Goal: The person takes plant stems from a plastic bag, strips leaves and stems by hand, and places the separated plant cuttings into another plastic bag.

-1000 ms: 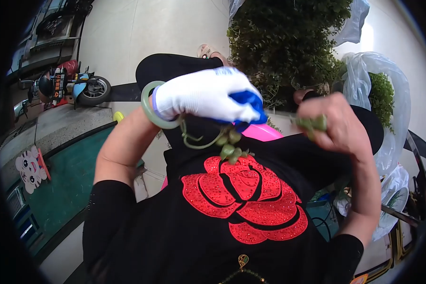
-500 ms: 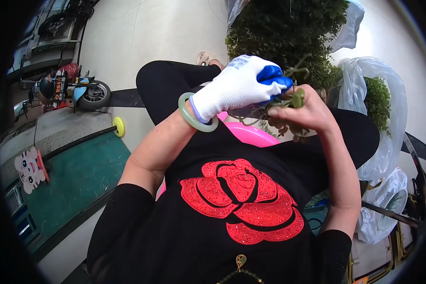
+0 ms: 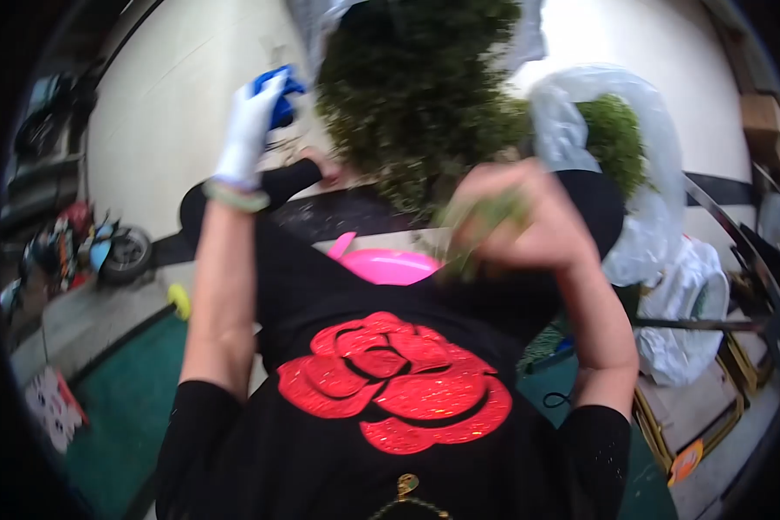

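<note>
Away from the bare right hand, near which it had been half a second earlier, the gloved left hand had swung out over the pale floor, beside the big heap of greenery. Blur hid whether its blue-coated fingers were pinching anything. Curled shut, the right hand gripped a bunch of green sprigs above the lap, just in front of the heap; the sprigs were too smeared to count. Across the pale floor ran a dark band, with a pink object just below it, between the legs. One motorbike stood at left, near one yellow disc and a green board with one cartoon animal cutout at its edge. At right, one large clear plastic bag lay around a second, smaller heap of greenery, a crumpled white bag was near it, and cardboard stood behind. Any print on the one orange tag was too blurred to read. Single items worn were a green bangle, a pendant and a black top bearing one red flower.
</note>
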### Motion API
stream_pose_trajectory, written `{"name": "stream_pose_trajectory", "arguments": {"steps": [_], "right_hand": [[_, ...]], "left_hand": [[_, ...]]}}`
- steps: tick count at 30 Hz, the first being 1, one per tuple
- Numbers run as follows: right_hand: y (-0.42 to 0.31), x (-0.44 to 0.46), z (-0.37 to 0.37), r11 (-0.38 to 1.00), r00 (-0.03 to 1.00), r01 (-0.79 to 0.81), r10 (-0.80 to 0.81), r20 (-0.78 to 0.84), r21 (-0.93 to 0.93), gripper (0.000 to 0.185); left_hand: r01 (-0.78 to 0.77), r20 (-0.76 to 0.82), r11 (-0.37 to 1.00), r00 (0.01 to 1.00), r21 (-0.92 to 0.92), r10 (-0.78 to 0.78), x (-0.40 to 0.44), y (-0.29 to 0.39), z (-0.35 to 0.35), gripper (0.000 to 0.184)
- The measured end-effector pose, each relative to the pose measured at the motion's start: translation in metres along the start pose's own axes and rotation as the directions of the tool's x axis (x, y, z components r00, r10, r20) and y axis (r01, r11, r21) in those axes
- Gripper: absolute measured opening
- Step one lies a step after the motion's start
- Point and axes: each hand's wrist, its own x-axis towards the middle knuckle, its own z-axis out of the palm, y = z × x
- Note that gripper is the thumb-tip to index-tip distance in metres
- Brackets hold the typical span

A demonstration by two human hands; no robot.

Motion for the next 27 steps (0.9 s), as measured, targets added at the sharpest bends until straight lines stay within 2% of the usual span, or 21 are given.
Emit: {"name": "stream_pose_trajectory", "arguments": {"steps": [1, 2, 3, 4, 7, 8, 9, 11, 13, 14, 15, 16, 17, 19, 20, 21, 22, 24, 25, 26, 27], "right_hand": [[-0.004, -0.015, -0.035, 0.998, 0.954, -0.063, 0.068, -0.291, 0.027, 0.015], [0.003, -0.033, -0.066, 0.996, 0.863, 0.007, -0.050, -0.503, -0.087, 0.020], [0.013, -0.051, -0.101, 0.965, 0.795, -0.088, -0.081, -0.602, -0.246, 0.019], [0.024, -0.071, -0.129, 0.930, 0.737, -0.240, -0.013, -0.676, -0.279, 0.023], [0.112, -0.124, -0.207, 0.619, 0.679, -0.666, 0.272, -0.681, -0.417, 0.028], [0.141, -0.131, -0.223, 0.462, 0.627, -0.765, 0.377, -0.681, -0.449, 0.032], [0.160, -0.130, -0.233, 0.338, 0.547, -0.834, 0.402, -0.734, -0.437, 0.038], [0.198, -0.129, -0.242, 0.079, 0.387, -0.916, 0.431, -0.816, -0.393, 0.050], [0.264, -0.163, -0.257, -0.056, 0.276, -0.938, 0.480, -0.833, -0.343, 0.063], [0.298, -0.181, -0.262, -0.121, 0.224, -0.939, 0.496, -0.839, -0.322, 0.070], [0.320, -0.200, -0.251, -0.238, 0.035, -0.950, 0.560, -0.828, -0.201, 0.079], [0.375, -0.251, -0.241, -0.308, 0.089, -0.901, 0.556, -0.826, -0.304, 0.084], [0.363, -0.254, -0.212, -0.283, 0.093, -0.912, 0.562, -0.822, -0.297, 0.090], [0.460, -0.360, -0.223, 0.024, 0.321, -0.926, 0.569, -0.757, -0.376, 0.103], [0.451, -0.352, -0.224, 0.153, 0.247, -0.968, 0.717, -0.652, -0.199, 0.104], [0.440, -0.344, -0.225, 0.202, 0.162, -0.979, 0.837, -0.523, 0.019, 0.105], [0.378, -0.302, -0.254, 0.123, 0.035, -0.966, 0.934, -0.356, 0.228, 0.104], [0.261, -0.222, -0.238, 0.538, 0.136, -0.759, 0.681, -0.719, 0.366, 0.085], [0.285, -0.266, -0.267, 0.512, 0.336, -0.858, 0.505, -0.795, -0.038, 0.069], [0.305, -0.303, -0.299, 0.381, 0.560, -0.817, 0.340, -0.755, -0.434, 0.055], [0.274, -0.269, -0.297, 0.167, 0.574, -0.813, 0.395, -0.718, -0.558, 0.050]], "left_hand": [[-0.055, -0.007, 0.998, 0.998, 0.027, 0.055, -0.006, 0.017, -0.008, 0.028], [-0.109, -0.015, 0.989, 0.994, 0.096, 0.111, -0.001, 0.017, -0.031, 0.028], [-0.073, -0.062, 0.990, 0.995, 0.121, 0.081, -0.001, 0.020, -0.053, 0.026], [-0.060, -0.130, 0.987, 0.988, 0.149, 0.079, -0.004, 0.022, -0.073, 0.024], [0.106, -0.278, 0.961, 0.960, 0.254, -0.033, -0.010, 0.004, -0.158, 0.022], [0.129, -0.347, 0.940, 0.938, 0.316, -0.012, -0.013, -0.015, -0.194, 0.022], [0.210, -0.375, 0.915, 0.924, 0.345, -0.071, -0.019, -0.031, -0.235, 0.022], [0.385, -0.460, 0.802, 0.874, 0.456, -0.158, -0.046, -0.049, -0.275, 0.021], [0.313, -0.454, 0.647, 0.889, 0.695, 0.058, -0.079, -0.080, -0.308, 0.023], [0.153, -0.342, 0.531, 0.897, 0.834, 0.279, -0.099, -0.108, -0.324, 0.025], [0.374, -0.467, 0.480, 0.880, 0.793, 0.086, -0.121, -0.117, -0.329, 0.024], [0.513, -0.559, 0.529, 0.825, 0.676, -0.084, -0.141, -0.131, -0.330, 0.023], [0.648, -0.629, 0.532, 0.736, 0.545, -0.251, -0.163, -0.147, -0.334, 0.023], [0.765, -0.624, 0.517, 0.628, 0.384, -0.465, -0.210, -0.204, -0.342, 0.023], [0.803, -0.611, 0.507, 0.580, 0.315, -0.539, -0.226, -0.221, -0.335, 0.025], [0.804, -0.584, 0.552, 0.563, 0.221, -0.585, -0.232, -0.231, -0.313, 0.026], [0.776, -0.565, 0.619, 0.567, 0.120, -0.600, -0.237, -0.234, -0.293, 0.028], [0.727, -0.521, 0.683, 0.557, -0.070, -0.647, -0.240, -0.243, -0.262, 0.031], [0.728, -0.505, 0.669, 0.525, -0.150, -0.685, -0.244, -0.256, -0.247, 0.031], [0.738, -0.496, 0.641, 0.484, -0.212, -0.721, -0.248, -0.265, -0.240, 0.031], [0.740, -0.489, 0.615, 0.444, -0.271, -0.751, -0.250, -0.274, -0.232, 0.031]]}}
